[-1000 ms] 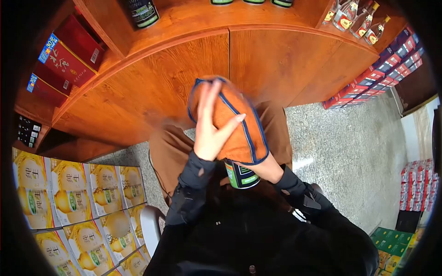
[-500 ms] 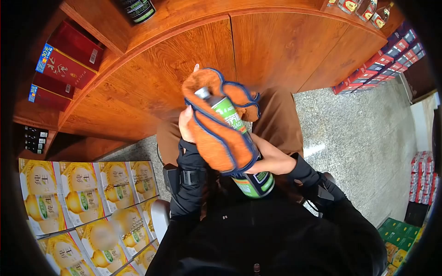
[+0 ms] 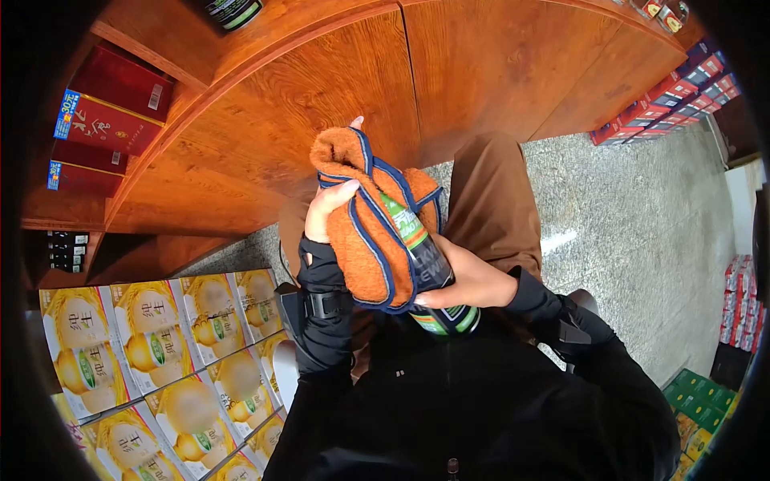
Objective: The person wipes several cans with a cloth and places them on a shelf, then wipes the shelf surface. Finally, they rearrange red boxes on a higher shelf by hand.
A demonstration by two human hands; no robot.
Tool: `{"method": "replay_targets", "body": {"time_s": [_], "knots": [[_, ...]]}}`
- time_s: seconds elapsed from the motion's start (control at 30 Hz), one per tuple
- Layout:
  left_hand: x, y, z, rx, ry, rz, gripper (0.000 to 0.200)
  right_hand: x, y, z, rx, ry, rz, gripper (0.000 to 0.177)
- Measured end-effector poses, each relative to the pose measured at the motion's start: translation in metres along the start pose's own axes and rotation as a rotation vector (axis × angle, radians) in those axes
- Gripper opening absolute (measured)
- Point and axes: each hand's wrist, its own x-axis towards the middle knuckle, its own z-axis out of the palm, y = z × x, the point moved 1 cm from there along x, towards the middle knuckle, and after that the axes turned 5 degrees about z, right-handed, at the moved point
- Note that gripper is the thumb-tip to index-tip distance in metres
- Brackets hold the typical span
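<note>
A tall black-and-green bottle (image 3: 429, 260) is held at a slant in front of my body, its top wrapped in an orange towel (image 3: 358, 252) with dark blue edging. My left hand (image 3: 327, 210) is closed around the towel and the upper part of the bottle, thumb lying over the cloth; most of its fingers are behind it. Lower down, my right hand (image 3: 473, 276) grips the bottle near its base, just below the towel's edge. The bottle's cap is covered by the cloth.
Ahead curves a wooden cabinet (image 3: 497, 76). Red gift boxes (image 3: 112, 120) sit on its left shelf, with a dark can (image 3: 234, 11) higher up. Yellow-and-white cartons (image 3: 148, 321) are stacked at left. Red and blue boxes (image 3: 670, 104) stand at right on the speckled floor (image 3: 634, 224).
The towel has been drawn over the bottle's silver cap, which showed before. My left thumb has moved onto the cloth, and my right hand now shows more fully around the lower bottle.
</note>
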Motion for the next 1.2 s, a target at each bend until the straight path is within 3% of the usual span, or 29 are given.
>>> {"method": "replay_targets", "body": {"time_s": [0.03,0.07,0.13,0.17,0.27,0.47,0.6,0.67,0.73,0.87,0.9,1.07,1.2], "knots": [[0.004,0.001,-0.003,0.035,-0.011,0.024,0.078,-0.003,-0.002,0.003,-0.105,0.081,0.005,0.094],[0.002,0.002,-0.003,0.037,-0.005,0.019,0.078,-0.003,-0.006,0.005,-0.098,0.08,0.008,0.094],[-0.001,0.005,0.013,0.275,0.261,-0.001,0.059,-0.003,-0.008,0.008,-0.394,0.234,0.139,0.098],[0.001,0.001,0.019,0.217,0.304,0.021,0.042,-0.002,-0.004,0.008,-0.391,0.234,0.142,0.098],[0.005,-0.008,0.023,0.284,0.348,0.068,0.04,-0.001,0.011,0.005,-0.727,0.445,-0.007,0.102],[-0.003,-0.036,0.031,0.236,0.36,0.176,0.051,-0.008,0.02,0.002,-0.715,0.472,0.024,0.102],[-0.008,-0.036,0.033,0.3,0.3,0.231,0.06,-0.009,0.011,-0.005,-0.568,0.39,0.087,0.1],[-0.004,-0.031,0.026,0.124,0.232,0.144,0.058,-0.007,0.011,-0.009,-0.485,0.345,0.113,0.099],[-0.003,-0.032,0.024,-0.029,0.167,0.077,0.058,-0.003,0.011,-0.012,-0.161,0.214,-0.063,0.094],[-0.025,-0.052,0.023,-0.137,0.169,0.085,0.057,-0.008,-0.008,-0.007,0.347,-0.104,0.181,0.085],[-0.039,-0.061,0.022,-0.14,0.186,0.103,0.056,-0.008,-0.007,-0.007,0.449,-0.211,0.262,0.09],[-0.065,-0.064,0.011,-0.104,0.22,0.141,0.055,-0.014,-0.006,-0.004,0.624,-0.246,0.362,0.088],[-0.067,-0.061,0.006,-0.074,0.227,0.159,0.055,-0.006,-0.006,-0.001,0.613,-0.187,0.22,0.073]]}}
